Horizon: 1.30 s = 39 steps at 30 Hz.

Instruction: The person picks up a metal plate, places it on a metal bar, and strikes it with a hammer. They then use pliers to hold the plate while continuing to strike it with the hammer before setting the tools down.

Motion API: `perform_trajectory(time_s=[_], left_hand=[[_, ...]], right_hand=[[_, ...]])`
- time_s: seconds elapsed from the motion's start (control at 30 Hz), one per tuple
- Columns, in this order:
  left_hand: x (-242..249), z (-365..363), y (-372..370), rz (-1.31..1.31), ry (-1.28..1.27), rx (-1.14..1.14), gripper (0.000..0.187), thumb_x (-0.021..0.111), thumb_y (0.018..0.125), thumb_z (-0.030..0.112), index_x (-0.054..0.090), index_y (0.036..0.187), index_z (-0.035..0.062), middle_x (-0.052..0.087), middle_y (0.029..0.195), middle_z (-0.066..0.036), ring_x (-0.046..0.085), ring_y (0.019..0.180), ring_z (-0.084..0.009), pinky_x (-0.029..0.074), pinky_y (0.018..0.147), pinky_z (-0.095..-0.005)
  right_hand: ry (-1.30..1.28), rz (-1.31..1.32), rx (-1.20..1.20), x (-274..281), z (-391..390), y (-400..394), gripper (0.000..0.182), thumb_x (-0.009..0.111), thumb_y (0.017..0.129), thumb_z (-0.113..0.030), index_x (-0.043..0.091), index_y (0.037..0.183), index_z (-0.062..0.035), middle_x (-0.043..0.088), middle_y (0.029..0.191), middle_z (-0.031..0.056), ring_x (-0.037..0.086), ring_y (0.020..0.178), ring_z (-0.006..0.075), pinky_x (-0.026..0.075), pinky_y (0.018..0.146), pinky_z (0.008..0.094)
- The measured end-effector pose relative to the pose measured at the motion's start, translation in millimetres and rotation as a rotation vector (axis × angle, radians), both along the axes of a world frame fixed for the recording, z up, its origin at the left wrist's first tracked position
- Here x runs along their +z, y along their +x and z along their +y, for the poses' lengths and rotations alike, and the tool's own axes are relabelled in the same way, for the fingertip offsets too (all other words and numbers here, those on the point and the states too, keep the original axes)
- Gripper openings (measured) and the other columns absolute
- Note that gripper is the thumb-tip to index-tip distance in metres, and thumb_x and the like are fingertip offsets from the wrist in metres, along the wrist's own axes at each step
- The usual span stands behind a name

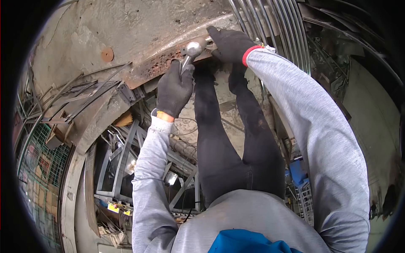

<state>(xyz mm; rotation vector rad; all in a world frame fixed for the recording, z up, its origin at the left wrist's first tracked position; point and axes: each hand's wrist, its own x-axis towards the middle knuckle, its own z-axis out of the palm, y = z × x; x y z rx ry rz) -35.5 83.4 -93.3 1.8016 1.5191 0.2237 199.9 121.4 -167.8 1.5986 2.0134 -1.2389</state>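
Observation:
My left hand (175,89), in a dark glove, is closed around the handle of a shiny metal tool with a rounded head (194,49). The tool's head points up and right, over the rusty edge of the metal workbench (158,67). To its right, my right hand (231,42), also gloved, reaches over the bench edge with thumb and forefinger apart. A small metal piece (209,41) shows between the tool's head and my right hand. Whether my right fingers hold it is unclear.
Long shiny metal tubes (291,31) lie at the upper right. A rusty round disc (107,54) rests on the bench. Welded grey frames (120,168) stand lower left, near a green wire mesh (46,156). A blue object (298,173) is beside my right leg.

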Motion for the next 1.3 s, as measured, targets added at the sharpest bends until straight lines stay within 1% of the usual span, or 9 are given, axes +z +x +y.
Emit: perform_trajectory(time_s=[0.17,0.57,0.77,0.87,0.9,0.97,1.03,1.1,1.3], left_hand=[[6.0,-14.1,10.4,-0.346,0.092,0.11,0.027,0.062,0.105,0.03,0.06,0.104,0.0036,0.069,0.083,-0.026,0.068,0.077,-0.0504,0.052,0.065,-0.0566],[-77.8,-9.7,-93.4,0.232,0.183,-0.074,0.035,0.072,0.099,0.035,0.071,0.123,0.0091,0.074,0.095,-0.018,0.072,0.086,-0.0425,0.057,0.076,-0.0518],[-91.8,-6.4,-105.1,0.518,0.239,-0.252,0.044,0.07,0.096,0.045,0.07,0.127,0.0136,0.071,0.122,-0.02,0.065,0.117,-0.0422,0.05,0.1,-0.0557],[-66.2,-0.1,-87.5,0.626,0.118,-0.215,0.045,0.068,0.097,0.047,0.069,0.128,0.0143,0.067,0.129,-0.021,0.061,0.123,-0.0441,0.048,0.103,-0.0588],[-56.6,4.2,-78.9,0.661,0.021,-0.205,0.045,0.068,0.097,0.047,0.069,0.128,0.014,0.067,0.13,-0.022,0.061,0.124,-0.0447,0.047,0.104,-0.0592],[-53.9,-1.5,-69.9,0.646,0.193,-0.157,0.047,0.069,0.096,0.047,0.069,0.129,0.0132,0.067,0.129,-0.022,0.06,0.125,-0.0444,0.046,0.106,-0.0597],[-36.8,-2.9,-58.8,0.638,0.36,-0.106,0.049,0.07,0.096,0.046,0.069,0.131,0.0124,0.068,0.128,-0.022,0.06,0.126,-0.0441,0.045,0.108,-0.0602],[16.1,5.9,-28.0,0.324,0.279,-0.015,0.047,0.074,0.094,0.043,0.073,0.126,0.0078,0.072,0.121,-0.022,0.066,0.118,-0.0401,0.049,0.103,-0.0538],[177.6,3.8,62.3,-0.366,-0.056,0.221,0.033,0.085,0.088,0.025,0.077,0.107,-0.0008,0.076,0.093,-0.017,0.074,0.086,-0.0263,0.056,0.08,-0.037]], right_hand=[[-0.012,-0.048,0.023,6.7,11.0,5.4,0.082,0.07,0.095,-0.033,0.035,0.162,-0.0032,0.069,0.127,0.0295,0.07,0.117,0.0456,0.055,0.101,0.0529],[-0.013,-0.054,-0.004,1.1,6.6,1.3,0.085,0.072,0.094,-0.039,0.035,0.164,-0.0058,0.067,0.133,0.0319,0.067,0.122,0.048,0.053,0.105,0.052],[-0.196,0.502,-0.455,-7.5,4.9,32.7,0.074,0.067,0.1,-0.041,0.044,0.162,-0.0076,0.069,0.134,0.0254,0.073,0.117,0.0375,0.058,0.099,0.0455],[-0.847,0.601,-0.911,1.4,-3.2,69.7,0.045,0.071,0.1,-0.047,0.069,0.126,-0.0103,0.075,0.122,0.0212,0.079,0.102,0.0314,0.066,0.079,0.0433],[-1.044,0.993,-1.018,6.1,-13.9,81.8,0.033,0.062,0.107,-0.045,0.069,0.109,-0.0129,0.075,0.109,0.0233,0.08,0.087,0.0294,0.068,0.066,0.0416],[-1.366,1.536,-1.163,42.5,-32.5,77.3,0.038,0.052,0.112,-0.041,0.07,0.116,-0.0078,0.074,0.108,0.0276,0.079,0.085,0.0346,0.069,0.067,0.0448],[-1.533,1.703,-1.208,78.6,-42.6,66.9,0.061,0.046,0.112,-0.038,0.041,0.163,-0.0045,0.071,0.119,0.0335,0.077,0.093,0.044,0.068,0.076,0.0502],[-1.513,1.806,-1.171,98.6,-56.7,59.8,0.068,0.045,0.112,-0.038,0.027,0.17,-0.0065,0.07,0.12,0.0333,0.076,0.097,0.0456,0.067,0.08,0.0521],[-1.347,1.736,-1.214,179.4,-85.9,55.7,0.046,0.043,0.113,-0.039,0.064,0.137,-0.0071,0.071,0.116,0.0304,0.076,0.092,0.0457,0.065,0.065,0.0453]])
